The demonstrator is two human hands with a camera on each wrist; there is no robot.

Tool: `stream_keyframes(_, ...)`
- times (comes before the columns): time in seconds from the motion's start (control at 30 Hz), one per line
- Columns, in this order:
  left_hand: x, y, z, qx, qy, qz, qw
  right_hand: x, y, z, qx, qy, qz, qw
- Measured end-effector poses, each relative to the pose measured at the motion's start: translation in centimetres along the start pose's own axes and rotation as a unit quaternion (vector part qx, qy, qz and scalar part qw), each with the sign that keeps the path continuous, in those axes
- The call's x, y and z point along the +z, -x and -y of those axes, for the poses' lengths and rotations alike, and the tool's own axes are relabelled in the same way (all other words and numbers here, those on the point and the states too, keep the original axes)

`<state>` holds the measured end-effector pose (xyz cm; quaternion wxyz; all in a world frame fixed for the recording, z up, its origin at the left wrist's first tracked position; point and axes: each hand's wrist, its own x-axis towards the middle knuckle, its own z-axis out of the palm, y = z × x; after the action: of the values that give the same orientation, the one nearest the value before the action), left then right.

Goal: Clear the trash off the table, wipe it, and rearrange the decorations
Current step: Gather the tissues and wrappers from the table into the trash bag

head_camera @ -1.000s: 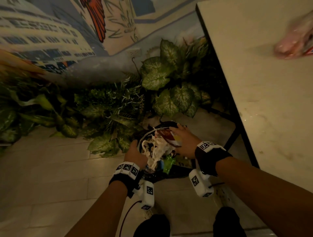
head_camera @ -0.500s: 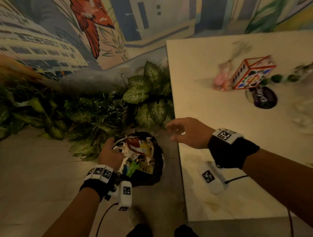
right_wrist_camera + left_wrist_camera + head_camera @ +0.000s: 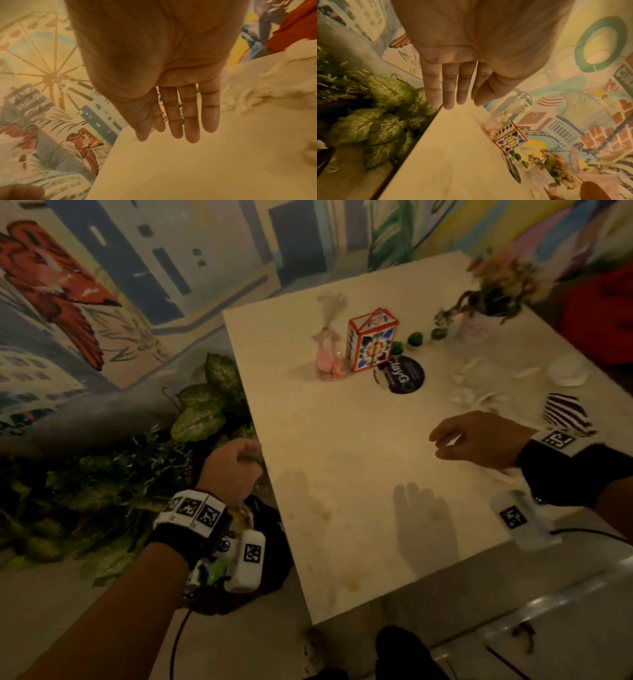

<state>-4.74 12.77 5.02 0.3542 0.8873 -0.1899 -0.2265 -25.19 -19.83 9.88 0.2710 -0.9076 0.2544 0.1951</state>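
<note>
My left hand [image 3: 233,463] hovers at the left edge of the white table [image 3: 342,474], above the black trash bag [image 3: 270,529] on the floor; in the left wrist view its fingers [image 3: 450,88] are straight and hold nothing. My right hand [image 3: 459,440] hangs over the table's near right part, fingers [image 3: 180,115] straight and empty. Crumpled white tissues [image 3: 479,385] lie just beyond it, with a striped black-and-white piece [image 3: 565,412] beside my wrist. Further back stand a pink vase [image 3: 327,361], a colourful patterned box [image 3: 371,344], a dark round coaster [image 3: 404,374] and a flower pot [image 3: 493,302].
Leafy plants [image 3: 198,412] fill the floor to the left of the table, against a painted wall. Small green balls [image 3: 416,338] sit behind the box. A white round dish [image 3: 567,373] lies at the right edge. Faint stains mark the table's near part.
My right hand left the trash bag and moved out over the table. My left hand let go of the bag's rim and rose to the table edge. My view swung onto the table.
</note>
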Motion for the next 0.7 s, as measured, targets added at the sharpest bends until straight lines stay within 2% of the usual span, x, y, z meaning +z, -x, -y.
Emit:
stream_keyframes(0.23, 7.3, -1.6, -7.4, 0.036, -0.005, 0.045, 0.998, -4.5, 2.3, -9.4, 0.033, 0.011, -0.007, 0.999)
stream_keyframes(0.5, 20.1, -3.3, -17.4, 0.043, -0.055, 0.091, 0.993, -7.7, 0.9, -22.0, 0.033, 0.021, -0.003, 0.999)
stream_keyframes(0.6, 25.2, -2.2, -20.6, 0.089, -0.104, 0.148, 0.979, -9.0, 0.3, -25.2, 0.021, 0.031, -0.037, 0.999)
stream_keyframes(0.7, 29.5, -1.2, -23.3, 0.149, -0.186, 0.216, 0.947, -10.1, 0.3, -27.6, 0.021, 0.039, -0.039, 0.998)
